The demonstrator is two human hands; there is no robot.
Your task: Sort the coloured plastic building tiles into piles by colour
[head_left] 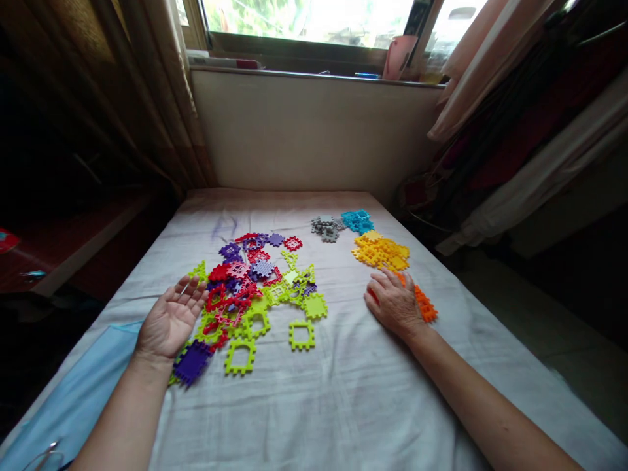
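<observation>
My left hand (171,319) is turned palm up with its fingers stretched out and nothing in it, at the left edge of a mixed heap of plastic interlocking tiles. In that heap are red tiles (216,297), lime-green tiles (257,320) and purple ones, with a dark purple tile (192,362) just below the hand. My right hand (395,302) is palm down, its fingers curled over orange interlocking tiles (426,306), which it partly hides. A bit of orange-red shows between its thumb and forefinger. Yellow tiles (380,251) lie right beyond its fingertips.
Grey tiles (328,227) and blue tiles (358,220) form small piles towards the far right of the sheet-covered bed (353,392). Light blue cloth (93,379) lies at the left edge. A pink cup (398,57) stands on the window sill; clothes hang at the right.
</observation>
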